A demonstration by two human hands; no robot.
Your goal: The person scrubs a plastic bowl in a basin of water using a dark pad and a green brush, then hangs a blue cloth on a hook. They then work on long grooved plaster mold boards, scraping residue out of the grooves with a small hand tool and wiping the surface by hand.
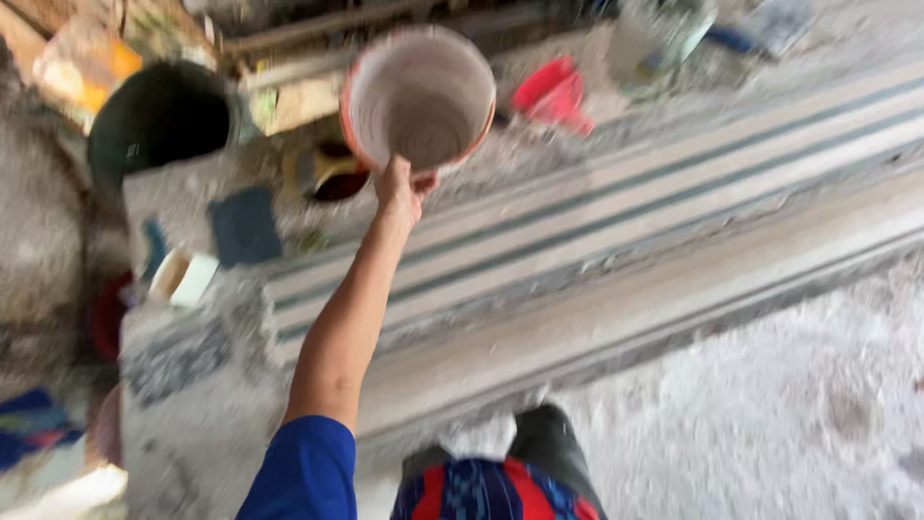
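My left hand (402, 188) is stretched out ahead and grips the near rim of an orange bucket (419, 96). The bucket is tilted with its mouth towards me, and its inside is coated in pale grey residue. It hangs above the far edge of a long pale slab (626, 221) with dark green stripes running along it. My arm wears a blue sleeve (303, 472). My right hand is out of the picture. The whole view is blurred by motion.
A black bucket (159, 116) stands at the far left, a red scoop (553, 96) lies behind the slab, and a whitish bucket (659, 34) sits at the top right. A blue pad (243, 226) and a small pale block (183, 277) rest on a rough concrete block. My dark boot (549, 438) stands on dusty ground.
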